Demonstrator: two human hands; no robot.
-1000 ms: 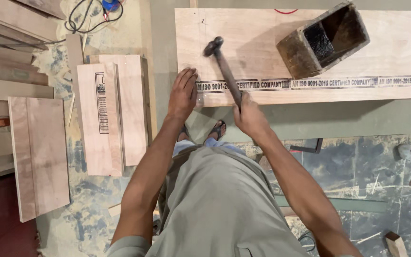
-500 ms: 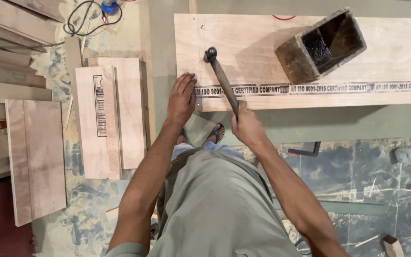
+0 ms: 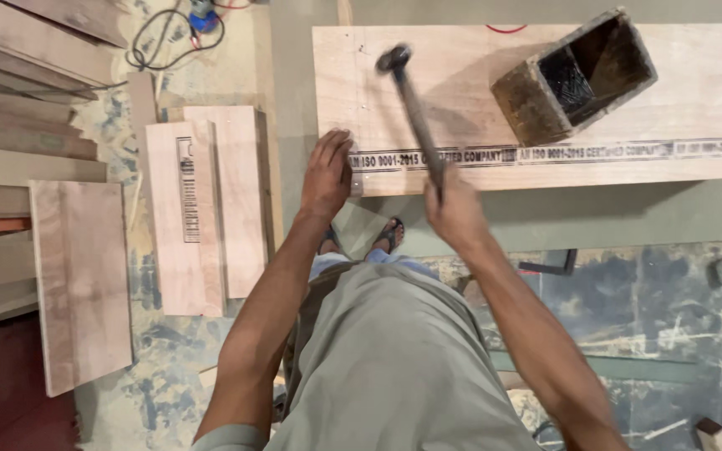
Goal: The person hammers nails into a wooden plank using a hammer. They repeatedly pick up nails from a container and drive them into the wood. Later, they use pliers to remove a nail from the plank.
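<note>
Head view: right hand (image 3: 455, 210), fingers closed around the hammer (image 3: 412, 98) handle, raises it; left hand (image 3: 327, 171), fingers curled, steadies the plywood board (image 3: 712, 100) edge.

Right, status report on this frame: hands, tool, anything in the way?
Right hand grips hammer, head over plywood board. Left hand flat at board's near edge. Open wooden box on board, apart from hammer.
</note>
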